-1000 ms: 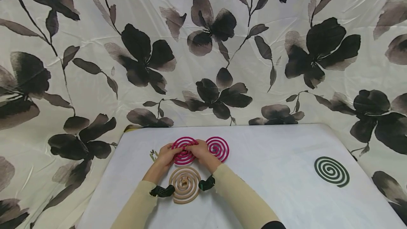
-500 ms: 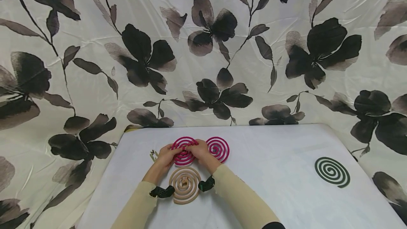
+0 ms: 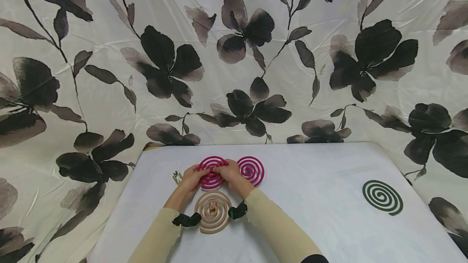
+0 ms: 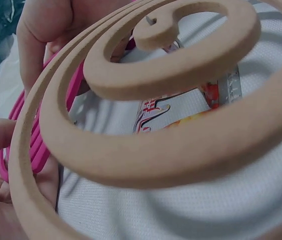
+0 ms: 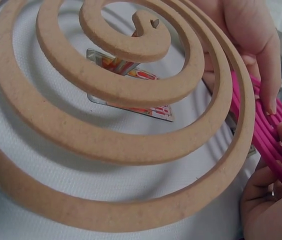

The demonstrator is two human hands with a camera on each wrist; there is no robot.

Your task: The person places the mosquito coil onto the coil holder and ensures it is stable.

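Head view: left hand [image 3: 191, 177] and right hand [image 3: 231, 173] pinch held pink coil [image 3: 213, 180], twelve o'clock of tan coil [image 5: 131, 149]; second pink coil [image 3: 247, 171] at three o'clock. Likely brittle: light, even pressure, both sides supported.

The left sleeve [image 3: 156, 234] and right sleeve [image 3: 279, 226] are long, plain and pale cream. The left wrist camera [image 3: 187, 220] is rounded and black; the right wrist camera [image 3: 238, 210] is black, tinged green. A black patch [image 3: 315, 259] edges the right sleeve.
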